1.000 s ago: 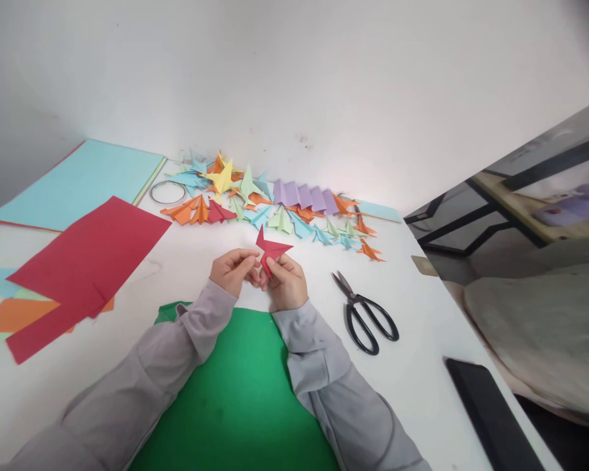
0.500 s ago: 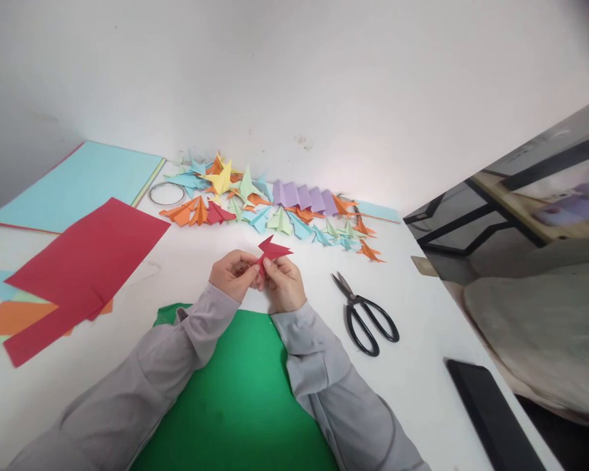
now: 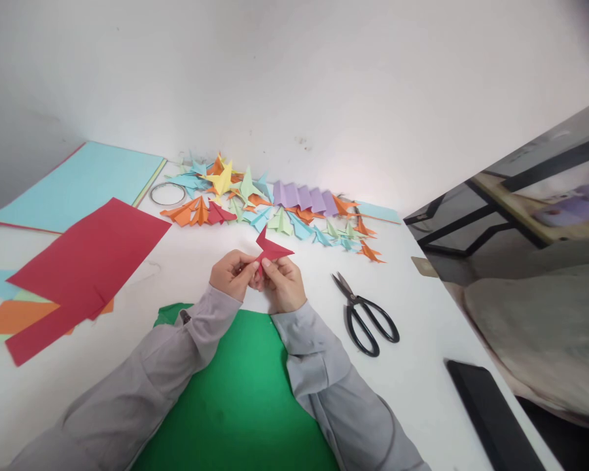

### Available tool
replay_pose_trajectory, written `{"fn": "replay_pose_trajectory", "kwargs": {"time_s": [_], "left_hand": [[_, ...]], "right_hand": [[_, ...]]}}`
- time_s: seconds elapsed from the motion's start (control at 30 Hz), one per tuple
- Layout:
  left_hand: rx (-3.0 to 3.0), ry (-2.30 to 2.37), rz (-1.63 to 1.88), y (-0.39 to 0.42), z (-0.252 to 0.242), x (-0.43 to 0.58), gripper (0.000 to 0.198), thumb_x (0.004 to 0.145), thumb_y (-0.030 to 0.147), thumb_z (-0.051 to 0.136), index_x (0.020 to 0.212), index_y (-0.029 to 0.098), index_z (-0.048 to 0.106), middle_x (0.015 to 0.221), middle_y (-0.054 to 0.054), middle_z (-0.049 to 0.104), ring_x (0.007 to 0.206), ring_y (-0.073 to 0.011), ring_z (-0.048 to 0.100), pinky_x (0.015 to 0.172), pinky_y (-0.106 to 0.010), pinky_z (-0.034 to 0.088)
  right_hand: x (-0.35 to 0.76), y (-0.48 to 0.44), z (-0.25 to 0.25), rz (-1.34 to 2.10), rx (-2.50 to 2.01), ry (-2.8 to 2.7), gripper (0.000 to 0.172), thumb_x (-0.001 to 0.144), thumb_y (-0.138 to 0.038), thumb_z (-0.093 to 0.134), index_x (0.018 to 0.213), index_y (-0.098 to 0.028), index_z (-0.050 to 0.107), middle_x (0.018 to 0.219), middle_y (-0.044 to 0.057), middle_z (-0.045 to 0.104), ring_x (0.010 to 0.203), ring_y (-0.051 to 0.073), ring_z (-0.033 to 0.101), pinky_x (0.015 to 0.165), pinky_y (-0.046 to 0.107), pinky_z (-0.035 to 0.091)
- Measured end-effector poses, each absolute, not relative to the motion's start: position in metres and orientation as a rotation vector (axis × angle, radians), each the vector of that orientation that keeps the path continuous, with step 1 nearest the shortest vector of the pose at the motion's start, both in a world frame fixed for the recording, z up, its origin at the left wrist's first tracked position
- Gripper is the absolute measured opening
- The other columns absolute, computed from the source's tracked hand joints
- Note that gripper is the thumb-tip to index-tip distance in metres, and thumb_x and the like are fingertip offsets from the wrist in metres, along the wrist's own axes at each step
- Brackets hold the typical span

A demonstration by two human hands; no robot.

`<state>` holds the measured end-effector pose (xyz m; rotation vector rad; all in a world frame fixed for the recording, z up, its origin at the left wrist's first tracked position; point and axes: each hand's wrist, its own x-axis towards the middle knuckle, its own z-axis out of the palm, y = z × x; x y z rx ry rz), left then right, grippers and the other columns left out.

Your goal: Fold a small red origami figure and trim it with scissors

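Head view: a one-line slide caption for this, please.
Left hand and right hand pinch a red origami figure, with black-handled scissors lying to the right.

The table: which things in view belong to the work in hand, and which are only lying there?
Likely belonging to the work:
folded red paper, held by left hand and right hand
red sheet, same colour
other folded paper shapes, similar
scissors, perhaps

Apparently just lying about:
black flat object
thin ring
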<state>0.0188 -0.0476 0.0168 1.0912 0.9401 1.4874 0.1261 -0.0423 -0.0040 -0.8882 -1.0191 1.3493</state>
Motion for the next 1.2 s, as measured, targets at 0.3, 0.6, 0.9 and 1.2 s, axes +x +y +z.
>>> {"fn": "replay_pose_trajectory", "kwargs": {"time_s": [0.3,0.6,0.9,1.2], "left_hand": [[1.084,0.98,1.463,-0.047,0.015,0.019,0.011,0.067,0.023,0.064,0.063,0.015,0.057,0.043,0.004,0.055,0.036,-0.0069,0.048,0.038,-0.02,0.04],[0.985,0.988,1.381,-0.044,0.018,0.016,0.015,0.066,0.029,0.064,0.064,0.014,0.061,0.039,0.004,0.052,0.035,-0.0081,0.047,0.038,-0.021,0.041],[0.971,0.984,1.385,-0.039,0.008,0.018,0.022,0.061,0.031,0.069,0.056,0.014,0.056,0.038,0.003,0.052,0.033,-0.0071,0.046,0.036,-0.02,0.038],[0.872,0.932,1.247,-0.039,0.02,0.011,0.023,0.055,0.028,0.074,0.06,0.012,0.058,0.037,0.003,0.053,0.031,-0.0076,0.045,0.035,-0.021,0.038]], "right_hand": [[0.124,-0.044,-0.001,1.306,-0.925,-1.048,0.03,0.071,-0.045,0.066,0.068,-0.018,0.053,0.049,-0.004,0.06,0.037,0.01,0.051,0.037,0.022,0.04],[0.125,-0.044,0.001,1.298,-0.935,-1.049,0.03,0.07,-0.045,0.066,0.068,-0.018,0.053,0.048,-0.004,0.059,0.036,0.009,0.05,0.036,0.022,0.038],[0.122,-0.046,0.0,1.292,-0.978,-1.09,0.03,0.072,-0.045,0.064,0.066,-0.019,0.051,0.046,-0.004,0.058,0.036,0.01,0.05,0.037,0.023,0.039],[0.125,-0.048,0.0,1.433,-0.916,-1.138,0.023,0.072,-0.04,0.064,0.069,-0.018,0.056,0.053,-0.002,0.061,0.044,0.011,0.053,0.043,0.025,0.041]]}}
